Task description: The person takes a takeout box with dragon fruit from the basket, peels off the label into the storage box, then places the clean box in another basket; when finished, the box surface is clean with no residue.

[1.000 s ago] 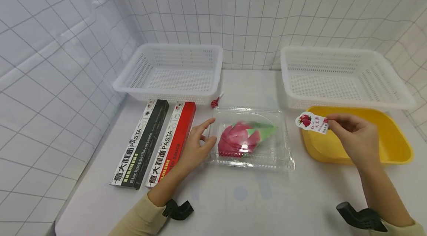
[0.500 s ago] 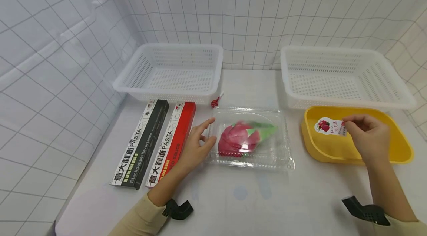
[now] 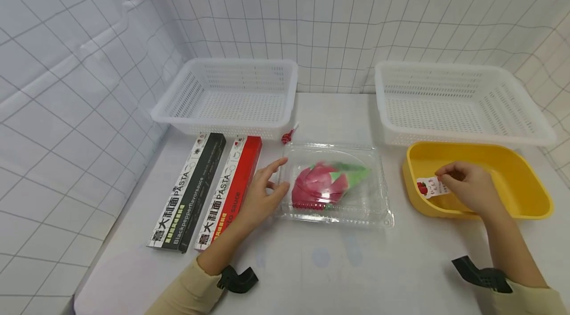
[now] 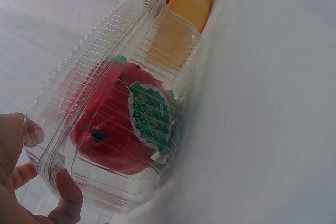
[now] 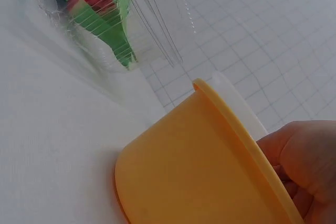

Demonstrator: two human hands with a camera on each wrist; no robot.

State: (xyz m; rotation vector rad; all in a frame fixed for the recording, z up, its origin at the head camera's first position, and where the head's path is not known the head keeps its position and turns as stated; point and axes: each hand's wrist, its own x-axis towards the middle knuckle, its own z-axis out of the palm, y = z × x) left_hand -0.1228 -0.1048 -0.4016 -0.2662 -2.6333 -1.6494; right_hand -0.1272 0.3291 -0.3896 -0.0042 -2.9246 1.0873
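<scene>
Left hand (image 3: 262,199): thumb and forefinger spread with a gap between them, tips touching the left edge of the clear container (image 3: 376,191), forearm crossing the near end of a red pasta box. Right hand (image 3: 478,189): thumb and forefinger closed in a pinch on 1 small label (image 3: 431,187), white with red fruit print, held within the rim of the yellow tub at its left end. Goods, left to right: 1 long black-and-white pasta box (image 3: 187,194), printed "Blackpepperflavorsauce"; 1 red pasta box (image 3: 232,181), parallel and just beside it. Behind these, 1 white basket (image 3: 218,121), slotted plastic, oblong. 1 small red lollipop (image 3: 287,137), pale stick, near the basket's right front corner. The clear container, thin ribbed plastic, holds 1 fruit (image 3: 320,184), red and rounded to the left, green and pointed to the right. 1 yellow tub (image 3: 521,181), smooth plastic, rounded corners. Behind it, 1 further white basket (image 3: 463,139), likewise slotted. Wrists: 2 black mounts, left (image 3: 238,280) and right (image 3: 483,274), at beige sleeves. Surface: white tabletop (image 3: 311,280), faint bluish marks. Surround: white wall covering (image 3: 334,23), dark grid lines, rippled at the back.
</scene>
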